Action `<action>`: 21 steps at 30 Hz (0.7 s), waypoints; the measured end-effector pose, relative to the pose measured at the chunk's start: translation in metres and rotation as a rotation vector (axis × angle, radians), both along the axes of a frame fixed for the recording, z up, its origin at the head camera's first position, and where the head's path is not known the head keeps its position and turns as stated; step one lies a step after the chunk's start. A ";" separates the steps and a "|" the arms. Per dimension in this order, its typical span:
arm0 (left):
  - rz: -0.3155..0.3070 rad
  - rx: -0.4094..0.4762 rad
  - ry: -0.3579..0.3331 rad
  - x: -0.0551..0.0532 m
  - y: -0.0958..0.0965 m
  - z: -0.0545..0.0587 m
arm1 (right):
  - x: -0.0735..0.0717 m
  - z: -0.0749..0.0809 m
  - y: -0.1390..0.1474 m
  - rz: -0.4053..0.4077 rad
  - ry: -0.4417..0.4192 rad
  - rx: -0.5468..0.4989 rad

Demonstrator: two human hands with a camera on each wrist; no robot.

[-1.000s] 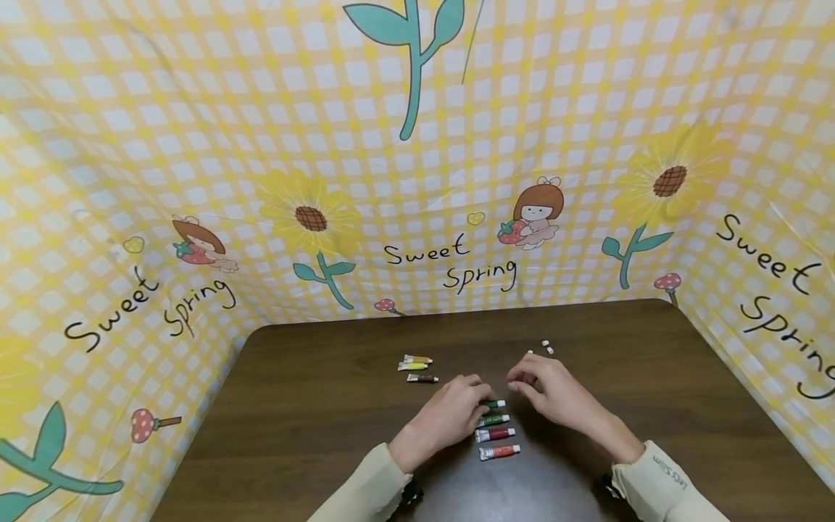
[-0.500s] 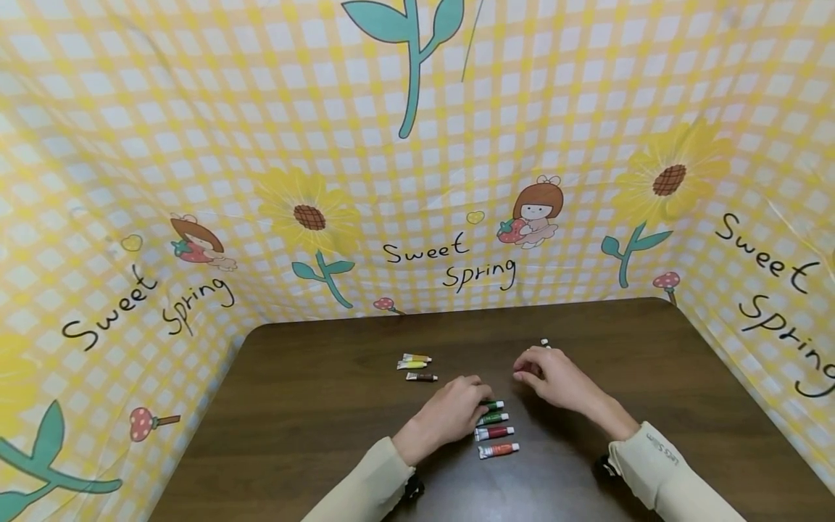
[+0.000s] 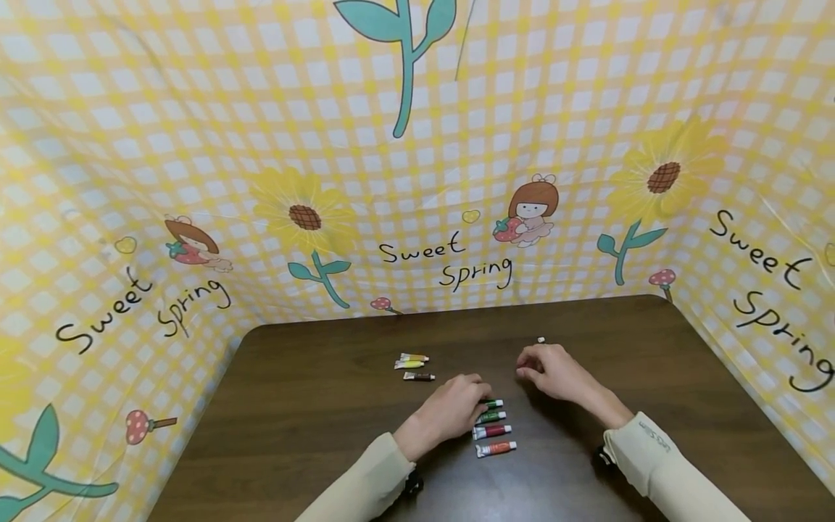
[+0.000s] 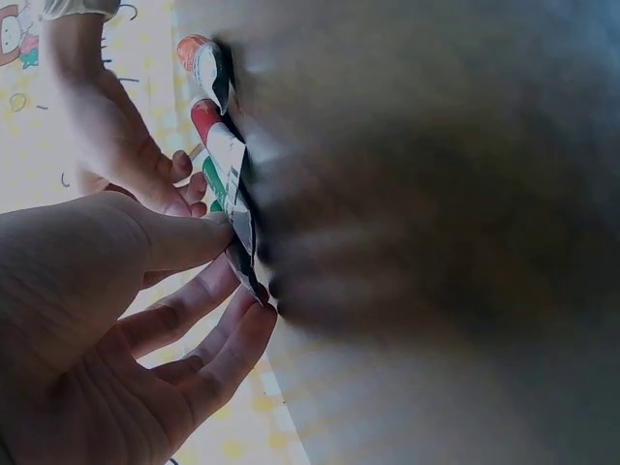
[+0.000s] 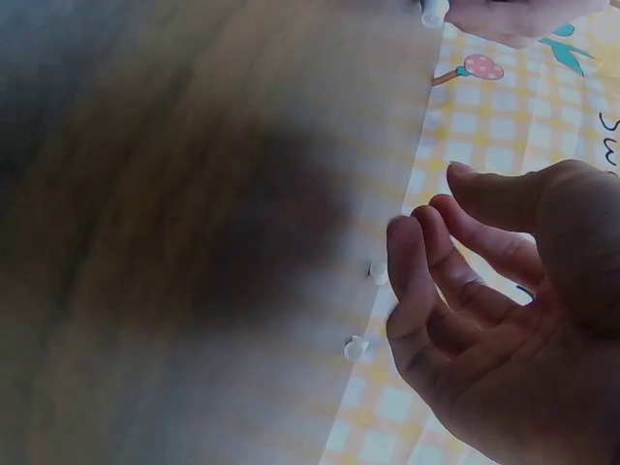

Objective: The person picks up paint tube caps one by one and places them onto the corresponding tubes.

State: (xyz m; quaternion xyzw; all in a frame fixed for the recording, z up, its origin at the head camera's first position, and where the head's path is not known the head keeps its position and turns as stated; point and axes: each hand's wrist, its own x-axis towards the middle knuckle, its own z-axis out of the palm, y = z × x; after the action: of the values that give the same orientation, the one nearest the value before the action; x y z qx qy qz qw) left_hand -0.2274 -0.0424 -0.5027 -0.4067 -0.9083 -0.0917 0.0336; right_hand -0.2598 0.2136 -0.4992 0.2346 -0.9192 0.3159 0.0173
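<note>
Left hand: thumb and fingers close on the flat tail of the far green tube; exact finger contact is partly hidden.
Right hand: fingers loosely bent, thumb standing apart, nothing seen between them.
Far green tube, place: at the table, farthest of a column of four, partly covered by the left fingertips; whether slightly raised, cannot tell.
Nearer hand: the left, touching; the right is apart, off the cap end, to the right and a little farther from the person.
Long axis: crosswise, roughly left to right, along the line from left fingertips toward the right hand's side.
Pointing: white cap to the right, tail to the left.
Column: second green tube just beside, then red tube, then orange tube nearest the person; roughly parallel, caps right.
White pieces: two show on the table near the right fingers.
Far-left group: dark tube and two yellow tubes, caps right.
</note>
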 end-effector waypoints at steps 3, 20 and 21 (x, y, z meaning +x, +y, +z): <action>0.004 -0.016 -0.006 -0.002 0.001 0.000 | -0.002 -0.001 0.001 -0.002 -0.013 -0.003; -0.001 -0.008 0.000 -0.001 -0.002 0.008 | -0.009 -0.001 0.003 -0.118 -0.060 0.009; 0.001 -0.007 -0.004 0.000 -0.002 0.009 | -0.009 -0.001 0.003 -0.124 -0.068 0.008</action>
State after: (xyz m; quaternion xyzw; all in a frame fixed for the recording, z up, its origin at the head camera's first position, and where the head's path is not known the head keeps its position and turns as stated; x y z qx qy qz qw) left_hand -0.2279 -0.0447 -0.4940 -0.4060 -0.9090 -0.0894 0.0304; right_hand -0.2686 0.2164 -0.5001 0.1663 -0.9333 0.3183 0.0046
